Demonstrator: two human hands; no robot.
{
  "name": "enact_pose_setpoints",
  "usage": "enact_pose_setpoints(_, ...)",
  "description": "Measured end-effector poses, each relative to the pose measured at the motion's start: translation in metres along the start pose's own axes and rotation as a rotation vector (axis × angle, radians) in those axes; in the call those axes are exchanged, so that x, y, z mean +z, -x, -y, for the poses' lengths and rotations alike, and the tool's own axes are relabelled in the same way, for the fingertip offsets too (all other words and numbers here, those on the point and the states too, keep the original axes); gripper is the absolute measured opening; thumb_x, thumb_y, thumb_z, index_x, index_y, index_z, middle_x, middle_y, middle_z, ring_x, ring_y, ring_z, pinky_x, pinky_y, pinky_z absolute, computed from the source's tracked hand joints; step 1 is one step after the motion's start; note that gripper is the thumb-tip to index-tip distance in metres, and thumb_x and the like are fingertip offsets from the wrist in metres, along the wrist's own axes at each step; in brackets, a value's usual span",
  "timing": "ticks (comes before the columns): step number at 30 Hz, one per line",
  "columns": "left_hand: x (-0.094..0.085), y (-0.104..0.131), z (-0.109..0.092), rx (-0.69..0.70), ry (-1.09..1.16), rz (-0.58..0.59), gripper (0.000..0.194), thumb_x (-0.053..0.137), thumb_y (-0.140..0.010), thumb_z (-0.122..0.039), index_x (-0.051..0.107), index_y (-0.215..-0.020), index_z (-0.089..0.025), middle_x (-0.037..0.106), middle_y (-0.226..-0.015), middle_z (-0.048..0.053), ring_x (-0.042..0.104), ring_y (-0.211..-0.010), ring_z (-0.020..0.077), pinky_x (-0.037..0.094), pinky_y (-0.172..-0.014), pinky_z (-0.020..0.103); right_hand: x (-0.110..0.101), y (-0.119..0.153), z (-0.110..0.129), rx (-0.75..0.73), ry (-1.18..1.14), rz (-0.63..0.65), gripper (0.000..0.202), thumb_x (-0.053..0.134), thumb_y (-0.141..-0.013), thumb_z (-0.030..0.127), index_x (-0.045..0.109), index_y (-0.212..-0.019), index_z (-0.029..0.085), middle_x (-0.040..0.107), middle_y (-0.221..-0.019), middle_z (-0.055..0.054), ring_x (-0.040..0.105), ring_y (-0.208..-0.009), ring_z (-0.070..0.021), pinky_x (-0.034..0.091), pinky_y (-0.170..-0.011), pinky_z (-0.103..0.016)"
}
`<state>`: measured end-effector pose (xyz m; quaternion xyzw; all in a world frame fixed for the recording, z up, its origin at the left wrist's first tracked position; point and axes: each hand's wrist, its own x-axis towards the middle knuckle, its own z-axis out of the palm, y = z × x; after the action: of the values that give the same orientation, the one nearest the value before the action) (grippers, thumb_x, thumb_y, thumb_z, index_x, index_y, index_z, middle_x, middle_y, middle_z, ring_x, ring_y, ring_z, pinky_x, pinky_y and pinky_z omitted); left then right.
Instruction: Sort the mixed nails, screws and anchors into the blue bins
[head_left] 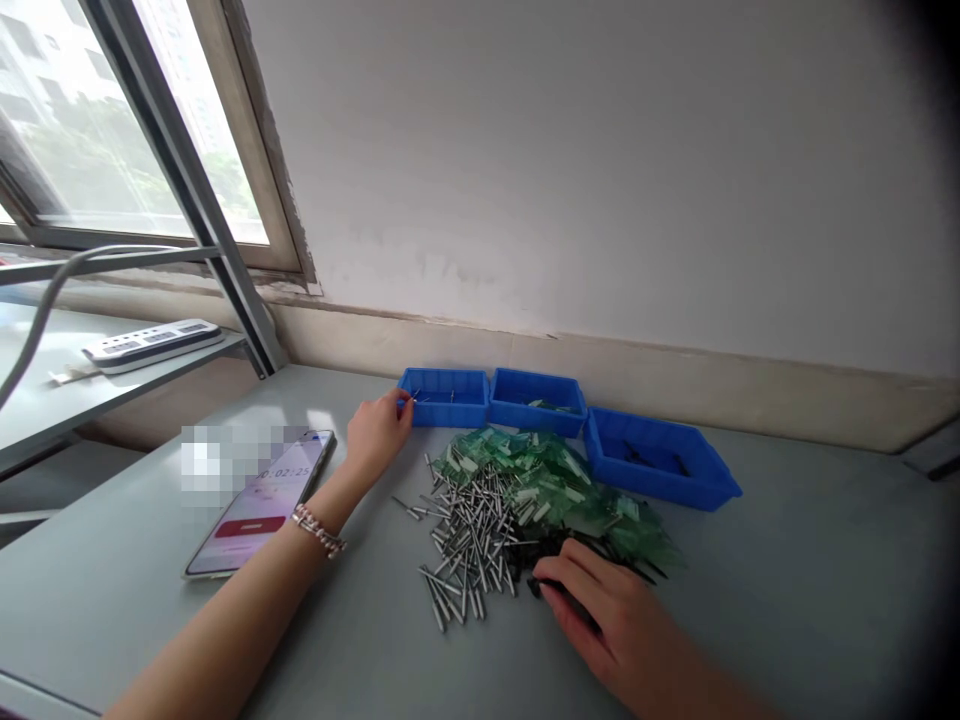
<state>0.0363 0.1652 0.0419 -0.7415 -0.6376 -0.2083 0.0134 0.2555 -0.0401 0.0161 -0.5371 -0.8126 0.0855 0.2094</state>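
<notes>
My left hand (pixel 384 428) is at the near left corner of the left blue bin (pixel 454 414), its fingers pinched on a thin piece too small to make out. A few thin metal pieces lie in that bin. My right hand (pixel 600 610) has its fingertips closed around a small black piece (pixel 534 585) at the near edge of a pile of black parts (pixel 551 548). Many silver metal pins (pixel 476 525) lie heaped between my hands. Behind them spread green transparent packets (pixel 555 475).
The middle blue bin (pixel 536 411) holds some green packets, and the right blue bin (pixel 667 485) some black parts. A phone (pixel 259 510) lies beside my left forearm. A power strip (pixel 154 345) rests on the left shelf. A wall stands behind the bins.
</notes>
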Motion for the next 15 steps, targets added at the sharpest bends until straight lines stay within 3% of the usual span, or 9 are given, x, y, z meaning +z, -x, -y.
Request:
enact_pose_setpoints(9, 0.006, 0.003, 0.003, 0.014, -0.036, 0.059, 0.035, 0.029, -0.089, -0.032, 0.056, -0.109, -0.025, 0.067, -0.077, 0.008, 0.063, -0.076, 0.027, 0.044, -0.06, 0.031, 0.001, 0.0, 0.001, -0.004, 0.002, -0.008, 0.02, 0.034, -0.089, 0.015, 0.052, -0.092, 0.022, 0.054, -0.085, -0.004, 0.056, -0.074, -0.015, 0.046, -0.064, -0.027)
enact_pose_setpoints(15, 0.002, 0.011, 0.0, 0.073, -0.038, 0.066, 0.037, 0.03, -0.089, -0.03, 0.044, -0.12, -0.017, 0.066, -0.081, 0.011, 0.063, -0.077, 0.0271, 0.044, -0.063, 0.033, 0.004, -0.001, 0.003, -0.036, 0.12, -0.052, 0.025, 0.036, -0.086, 0.016, 0.054, -0.101, 0.023, 0.058, -0.086, -0.004, 0.06, -0.07, -0.0162, 0.048, -0.056, -0.026)
